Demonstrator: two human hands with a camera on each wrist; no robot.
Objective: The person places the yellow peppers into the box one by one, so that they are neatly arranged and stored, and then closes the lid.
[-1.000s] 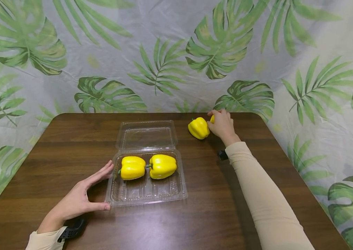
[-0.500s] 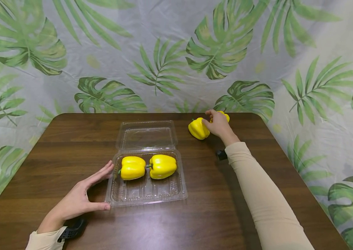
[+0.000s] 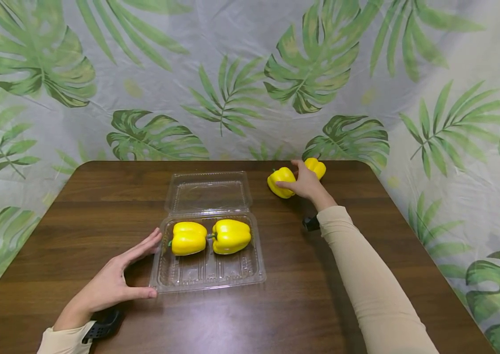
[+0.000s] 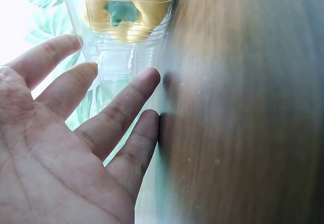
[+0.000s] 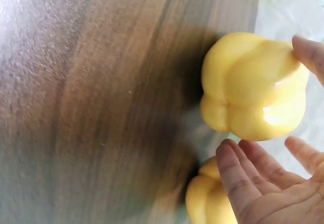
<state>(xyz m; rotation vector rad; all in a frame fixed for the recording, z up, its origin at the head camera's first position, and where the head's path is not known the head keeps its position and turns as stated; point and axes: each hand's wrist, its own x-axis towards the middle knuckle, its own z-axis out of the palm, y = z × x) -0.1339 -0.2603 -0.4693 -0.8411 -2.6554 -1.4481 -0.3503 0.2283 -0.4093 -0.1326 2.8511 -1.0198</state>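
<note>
My left hand rests at the left edge of a clear plastic clamshell container, thumb and fingers spread wide along its side. Two yellow bell peppers, one on the left and one on the right, lie in the back half of its base. At the far right of the table, my right hand reaches around a third pepper. In the right wrist view its thumb touches that pepper, while the nearly straight fingers sit close to its opposite side. Another pepper lies just behind the hand.
The container's hinged lid lies folded back flat on the table, behind the base. Brown wood-grain table surrounds everything. A leaf-patterned curtain hangs right behind the table's far edge.
My right hand has left the rear-right pepper, moving left and slightly nearer to the pepper beside it, uncovering the rear one. The left hand and container have stayed put.
</note>
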